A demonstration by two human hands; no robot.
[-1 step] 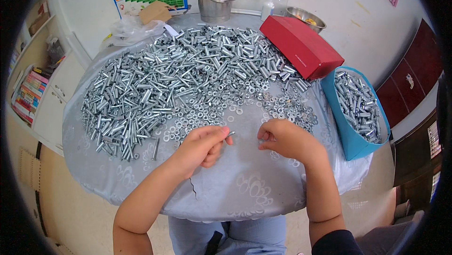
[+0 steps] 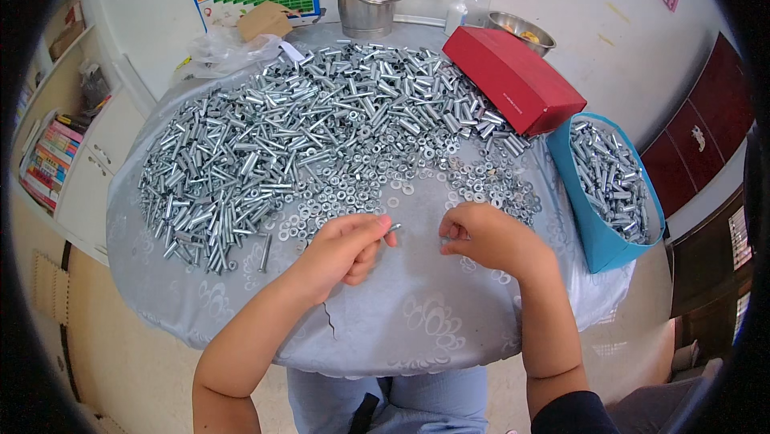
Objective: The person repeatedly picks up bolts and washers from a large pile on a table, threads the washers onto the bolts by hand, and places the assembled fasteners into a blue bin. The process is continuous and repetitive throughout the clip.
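My left hand (image 2: 345, 249) pinches a small silvery metal piece (image 2: 396, 228) between thumb and forefinger, its end poking out toward my other hand; the remaining fingers curl under. By its look it is the end of a bolt, so I judge it light, stiff, smooth enough to slip and hard to damage. The shank seems the place to hold, leaving the end free. My right hand (image 2: 484, 235) faces it across a short gap, thumb and fingers bent toward each other; whether they grip anything I cannot tell.

Just beyond my left fingers lie loose washers (image 2: 341, 191), thin and flat, best lifted by the rim. A lone bolt (image 2: 265, 253) lies to their left. Farther out, a broad heap of bolts and sleeves (image 2: 241, 145) spreads ahead and leftward. Beyond my right fingers are more washers, then a red box (image 2: 509, 77); farther right stands a blue bin (image 2: 600, 235) full of metal parts.
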